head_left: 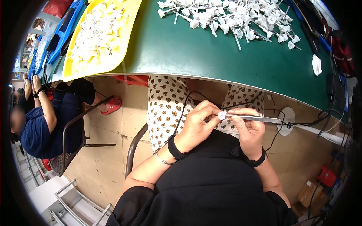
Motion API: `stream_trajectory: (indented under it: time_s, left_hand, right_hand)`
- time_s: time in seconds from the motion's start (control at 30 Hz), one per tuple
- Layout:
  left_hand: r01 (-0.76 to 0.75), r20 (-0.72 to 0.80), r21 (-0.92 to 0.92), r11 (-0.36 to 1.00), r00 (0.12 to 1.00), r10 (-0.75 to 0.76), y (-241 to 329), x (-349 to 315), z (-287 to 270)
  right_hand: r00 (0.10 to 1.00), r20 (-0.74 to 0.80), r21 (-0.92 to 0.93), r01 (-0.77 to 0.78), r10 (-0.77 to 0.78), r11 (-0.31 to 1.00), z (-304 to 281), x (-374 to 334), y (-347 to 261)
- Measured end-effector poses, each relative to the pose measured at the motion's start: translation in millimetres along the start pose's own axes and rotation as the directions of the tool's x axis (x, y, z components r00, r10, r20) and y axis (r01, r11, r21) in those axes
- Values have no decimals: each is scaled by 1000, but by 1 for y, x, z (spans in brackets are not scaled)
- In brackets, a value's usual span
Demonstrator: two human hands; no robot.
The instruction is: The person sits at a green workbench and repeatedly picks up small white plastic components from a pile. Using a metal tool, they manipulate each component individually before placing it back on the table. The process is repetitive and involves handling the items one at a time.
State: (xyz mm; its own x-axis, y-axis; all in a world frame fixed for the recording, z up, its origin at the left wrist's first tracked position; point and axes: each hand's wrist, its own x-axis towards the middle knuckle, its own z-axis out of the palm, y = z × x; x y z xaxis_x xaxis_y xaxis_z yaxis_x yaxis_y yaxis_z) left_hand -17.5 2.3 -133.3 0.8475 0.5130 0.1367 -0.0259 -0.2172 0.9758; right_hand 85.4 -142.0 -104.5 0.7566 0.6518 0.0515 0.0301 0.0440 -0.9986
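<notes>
Tweezers point(260, 118) in right hand point(250, 130), fingers clamped on them; left hand point(198, 121), fingertips pinching white piece point(221, 115) at tweezer tips.

I cannot tell exactly the form of the small white piece point(222, 115), because the left hand point(201, 119) covers some of it, while the yellow tray point(130, 26) and the white heap point(243, 18) leave my view above.

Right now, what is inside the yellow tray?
Small white pieces lie heaped inside the yellow tray, its bottom showing between some near the edge. Whatever lies under them is covered and cannot be seen.
</notes>
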Motion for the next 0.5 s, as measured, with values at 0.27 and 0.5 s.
stream_trajectory:
  time_s: [0.27,0.5]
  left_hand:
    - [-28,-2,50,998,1000,28,-2,-1,1]
    - [-23,-3,57,998,1000,24,-3,-2,1]
  right_hand:
    - [994,37,-144,105,-101,984,1,2,5]
    - [994,48,-191,109,-101,976,3,4,2]
